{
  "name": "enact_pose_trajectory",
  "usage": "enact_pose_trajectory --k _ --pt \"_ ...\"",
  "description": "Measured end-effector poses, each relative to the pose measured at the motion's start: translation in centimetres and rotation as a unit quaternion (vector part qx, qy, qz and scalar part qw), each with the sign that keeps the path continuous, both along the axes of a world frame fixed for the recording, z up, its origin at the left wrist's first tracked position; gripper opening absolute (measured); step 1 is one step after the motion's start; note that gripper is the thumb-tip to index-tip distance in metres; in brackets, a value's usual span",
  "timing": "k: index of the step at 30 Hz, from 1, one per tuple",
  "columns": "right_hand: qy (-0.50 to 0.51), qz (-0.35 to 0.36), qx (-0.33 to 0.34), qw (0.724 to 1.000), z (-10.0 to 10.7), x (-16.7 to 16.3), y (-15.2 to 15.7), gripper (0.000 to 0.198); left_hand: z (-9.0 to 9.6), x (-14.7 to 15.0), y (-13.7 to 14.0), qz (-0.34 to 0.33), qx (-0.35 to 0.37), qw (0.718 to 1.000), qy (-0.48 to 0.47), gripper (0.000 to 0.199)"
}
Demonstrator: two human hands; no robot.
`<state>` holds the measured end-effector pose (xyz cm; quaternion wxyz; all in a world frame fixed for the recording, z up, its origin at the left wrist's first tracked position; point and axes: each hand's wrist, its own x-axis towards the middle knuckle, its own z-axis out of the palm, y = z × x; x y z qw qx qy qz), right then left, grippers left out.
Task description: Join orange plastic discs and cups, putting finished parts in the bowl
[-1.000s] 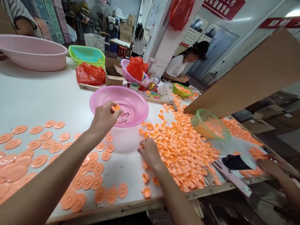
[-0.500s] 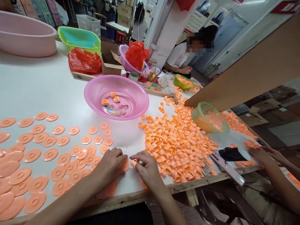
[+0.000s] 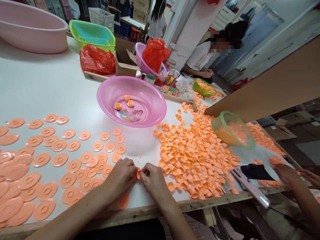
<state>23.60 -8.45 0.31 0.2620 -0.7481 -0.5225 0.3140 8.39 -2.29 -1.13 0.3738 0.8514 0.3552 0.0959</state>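
Note:
My left hand [image 3: 123, 176] is closed, its fingers pinching a small orange saucer that is now mostly hidden behind them. Against it, my right hand [image 3: 153, 178] grips a small orange toy cup [image 3: 138, 173] by its side. Both hands meet just above the white table, near its front edge. Many flat orange saucers [image 3: 41, 159] with raised rings lie to the left, and one saucer [image 3: 123, 201] rests beneath my left wrist. A big heap of orange cups [image 3: 190, 153] spreads to the right of my right hand.
A pink basin [image 3: 131, 101] beyond my hands holds several orange pieces. A green mesh basket [image 3: 231, 130] lies tipped at the right, by a brown board [image 3: 270, 76]. A phone [image 3: 251, 187] sits at the table edge, near another person's hand [image 3: 287, 173].
My hands have come together, bringing the cup against the saucer. The saucer, seen flat before, is now mostly hidden. The whole view has shifted slightly.

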Motion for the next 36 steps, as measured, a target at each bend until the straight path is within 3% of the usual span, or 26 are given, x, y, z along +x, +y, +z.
enact_pose_trajectory --k 4,6,14,20,23,26,29,32,34,36 --pt "0.015 0.011 -0.013 1.000 0.1 0.2 0.1 0.017 1.7 0.6 1.0 0.057 -0.121 0.991 0.014 0.009" --pt "0.009 0.015 -0.019 1.000 0.1 0.2 0.0 0.017 2.1 1.4 1.1 0.106 -0.147 0.983 0.039 0.007" --pt "-0.018 0.015 0.004 1.000 -0.4 -0.5 -0.5 0.018 1.4 1.9 -0.4 0.156 -0.119 0.975 0.103 0.017" --pt "0.178 -0.086 -0.074 0.978 -1.3 -1.1 -1.4 0.013 1.5 2.1 -0.8 0.118 -0.083 0.981 0.133 0.015" --pt "0.190 -0.002 -0.096 0.977 -0.4 0.6 -0.3 0.013 2.4 2.0 -1.0 0.125 -0.054 0.982 0.129 0.015" --pt "0.050 0.065 -0.036 0.996 1.3 3.7 3.6 0.018 5.1 1.9 1.1 0.166 0.008 0.983 0.079 0.020" --pt "-0.175 -0.022 0.079 0.981 2.5 6.7 9.2 0.020 9.8 1.9 6.1 0.265 0.091 0.960 -0.006 0.025" --pt "-0.236 -0.050 0.083 0.967 2.2 8.2 13.4 0.024 13.8 1.6 11.0 0.344 0.145 0.927 -0.046 0.021" --pt "-0.249 -0.042 0.077 0.965 1.5 8.4 14.3 0.020 14.4 0.7 12.2 0.338 0.153 0.927 -0.062 0.021" --pt "-0.254 -0.030 0.077 0.964 0.8 8.2 13.7 0.019 13.0 -0.7 11.4 0.282 0.123 0.951 -0.031 0.020"
